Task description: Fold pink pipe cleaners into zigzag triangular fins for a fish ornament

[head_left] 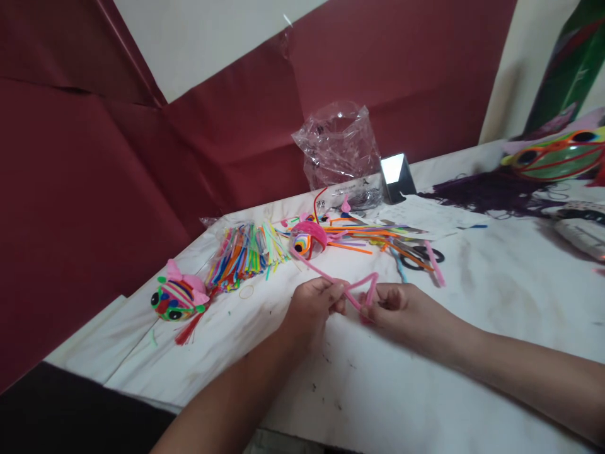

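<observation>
"What's closest to us?"

"The near edge of the desk (401,403), well this side of that pink-capped ball (312,231); it passes under the left forearm (241,384). Between edge and ball there's a broad marbled stretch, so I'd say the arms have room to swing."

"And the grips?"

"Both pinching. The left grip (314,301) presses thumb and fingers on the fuzzy pink stem (372,289), just near of the ball; the right grip (394,309) nips its bent part, farther to the ball's right."

"Looks feather-light, that stem."

"I'd guess so: soft outside, bendy wire inside, hardly slippery, happy to keep a kink. I'd take it right beside a bend, fingertips only; a hard squeeze might crush the fuzz."

"Where's its long end?"

"Up by the ball's left side. I can't tell whether it touches."

"Anything to snag on?"

"Left of the ball, the bundle of coloured stems (241,255); right of it, loose stems (368,232) and black-handled scissors (440,258). Behind the ball stands a crinkled see-through bag (338,148), so reaching that way seems tightest."
</observation>
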